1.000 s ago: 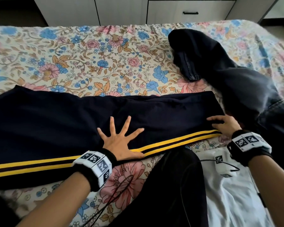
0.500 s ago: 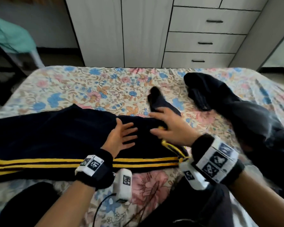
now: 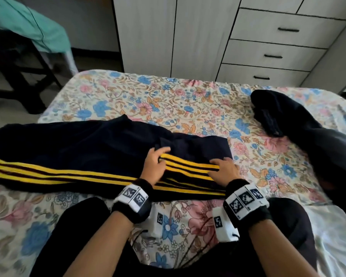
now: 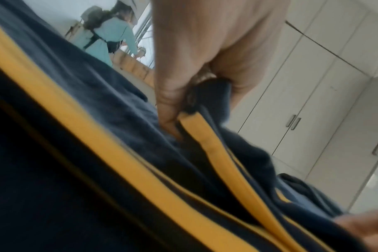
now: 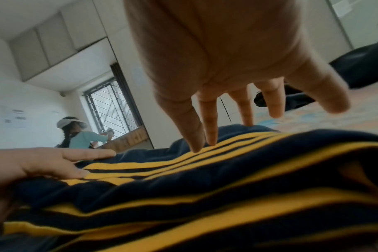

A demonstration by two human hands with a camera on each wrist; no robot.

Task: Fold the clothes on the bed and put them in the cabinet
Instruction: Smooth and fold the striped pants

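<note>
Navy track pants (image 3: 78, 148) with yellow side stripes lie across the floral bed (image 3: 168, 100). Their right end is folded back over the middle, so the stripes are doubled there. My left hand (image 3: 155, 163) pinches the folded end's edge between thumb and fingers, as the left wrist view shows on the pants (image 4: 97, 170) under that hand (image 4: 173, 109). My right hand (image 3: 224, 168) lies on the fold with straight fingers. In the right wrist view its fingertips (image 5: 205, 129) touch the striped pants (image 5: 205, 187), with my left hand (image 5: 43, 167) at the left.
Dark jeans (image 3: 328, 148) lie in a heap on the bed's right side. A white garment (image 3: 338, 246) is at the lower right. The white cabinet (image 3: 188, 33) with drawers (image 3: 278, 43) stands beyond the bed. A chair with teal cloth (image 3: 28, 27) is far left. Another person (image 5: 76, 136) stands by the window.
The right end of the pants has been carried left and folded onto the middle. My left hand went from a flat press to pinching the folded edge. My right hand now rests on the fold.
</note>
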